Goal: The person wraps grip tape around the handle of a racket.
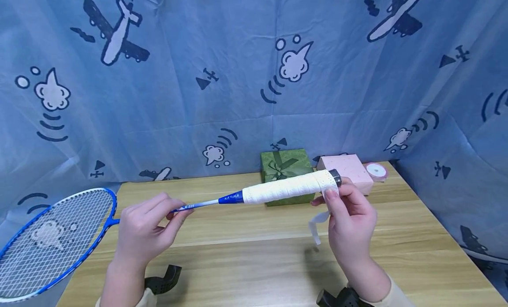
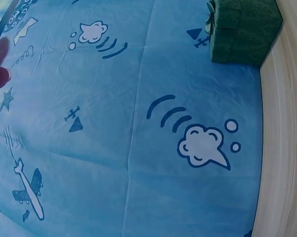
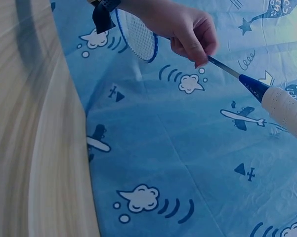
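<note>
Above table (image 1: 238, 263): two hands (image 1: 143, 230) (image 1: 351, 223) hold one racket (image 1: 231, 197).

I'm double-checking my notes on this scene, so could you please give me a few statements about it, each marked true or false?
1. The left grip pinches the racket shaft. True.
2. The wrap is red. False: the wrap is white.
3. A loose strip hangs below the wrap. True.
4. The right grip touches the strings. False: the right grip presses the wrap near the black end.
5. The pink box stands between the green box and the spool. True.
</note>
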`<state>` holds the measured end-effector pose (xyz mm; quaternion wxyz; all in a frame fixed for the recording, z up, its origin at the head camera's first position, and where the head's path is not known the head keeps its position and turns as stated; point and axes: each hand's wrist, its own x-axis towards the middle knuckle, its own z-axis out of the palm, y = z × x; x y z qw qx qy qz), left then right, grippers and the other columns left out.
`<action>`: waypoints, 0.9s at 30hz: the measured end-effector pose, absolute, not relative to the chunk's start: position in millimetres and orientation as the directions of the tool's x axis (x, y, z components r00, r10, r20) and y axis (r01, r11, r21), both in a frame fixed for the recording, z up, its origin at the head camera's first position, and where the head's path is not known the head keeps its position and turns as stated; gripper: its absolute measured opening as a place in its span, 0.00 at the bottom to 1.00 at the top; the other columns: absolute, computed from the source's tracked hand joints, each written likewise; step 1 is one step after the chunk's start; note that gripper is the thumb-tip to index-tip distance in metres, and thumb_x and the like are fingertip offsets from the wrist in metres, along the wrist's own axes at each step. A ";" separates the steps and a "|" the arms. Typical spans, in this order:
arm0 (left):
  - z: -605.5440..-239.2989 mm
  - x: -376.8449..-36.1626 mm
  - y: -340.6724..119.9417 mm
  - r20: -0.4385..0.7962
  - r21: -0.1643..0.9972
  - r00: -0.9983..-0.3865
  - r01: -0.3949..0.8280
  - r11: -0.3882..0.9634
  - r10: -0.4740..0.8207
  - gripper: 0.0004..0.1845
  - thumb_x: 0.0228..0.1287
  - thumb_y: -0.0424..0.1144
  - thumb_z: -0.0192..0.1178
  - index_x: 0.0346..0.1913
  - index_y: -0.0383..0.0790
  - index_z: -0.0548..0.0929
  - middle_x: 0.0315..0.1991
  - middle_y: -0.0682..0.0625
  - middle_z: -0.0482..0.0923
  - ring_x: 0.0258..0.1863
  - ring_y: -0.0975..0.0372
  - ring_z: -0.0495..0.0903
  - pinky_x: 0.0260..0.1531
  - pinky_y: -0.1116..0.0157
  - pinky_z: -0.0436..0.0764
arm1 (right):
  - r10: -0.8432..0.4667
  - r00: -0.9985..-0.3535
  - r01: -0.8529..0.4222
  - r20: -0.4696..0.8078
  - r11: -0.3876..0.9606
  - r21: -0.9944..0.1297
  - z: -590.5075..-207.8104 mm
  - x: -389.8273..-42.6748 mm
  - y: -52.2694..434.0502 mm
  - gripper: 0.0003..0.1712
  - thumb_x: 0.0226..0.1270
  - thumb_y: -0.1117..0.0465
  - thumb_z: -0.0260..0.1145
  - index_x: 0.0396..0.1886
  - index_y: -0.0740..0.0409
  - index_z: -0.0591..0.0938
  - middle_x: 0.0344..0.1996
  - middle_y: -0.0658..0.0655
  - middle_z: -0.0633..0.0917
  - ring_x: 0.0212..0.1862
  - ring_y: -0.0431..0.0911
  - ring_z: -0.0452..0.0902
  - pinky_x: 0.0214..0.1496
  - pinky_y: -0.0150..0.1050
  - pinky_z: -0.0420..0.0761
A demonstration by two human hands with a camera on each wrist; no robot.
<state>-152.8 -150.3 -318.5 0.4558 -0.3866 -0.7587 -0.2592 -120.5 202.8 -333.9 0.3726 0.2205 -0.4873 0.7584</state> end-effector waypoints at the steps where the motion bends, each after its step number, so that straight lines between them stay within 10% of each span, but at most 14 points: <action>1: -318.7 -152.8 -150.7 0.890 0.043 -0.290 0.822 0.567 0.352 0.19 0.75 0.51 0.62 0.29 0.42 0.87 0.20 0.58 0.76 0.14 0.72 0.65 0.15 0.80 0.58 | 0.347 -0.622 -0.783 0.702 -0.249 -0.571 -334.0 -120.8 202.8 0.09 0.67 0.86 0.54 0.33 0.79 0.80 0.39 0.64 0.82 0.40 0.51 0.80 0.35 0.38 0.88; 27: -319.1 -154.8 -150.6 0.886 0.016 -0.320 0.745 0.667 0.335 0.21 0.76 0.53 0.60 0.30 0.41 0.88 0.21 0.55 0.82 0.17 0.64 0.73 0.20 0.65 0.73 | 0.389 -0.607 -0.794 0.692 -0.268 -0.546 -332.4 -121.8 200.2 0.03 0.64 0.88 0.57 0.36 0.86 0.77 0.39 0.65 0.83 0.34 0.51 0.83 0.39 0.38 0.88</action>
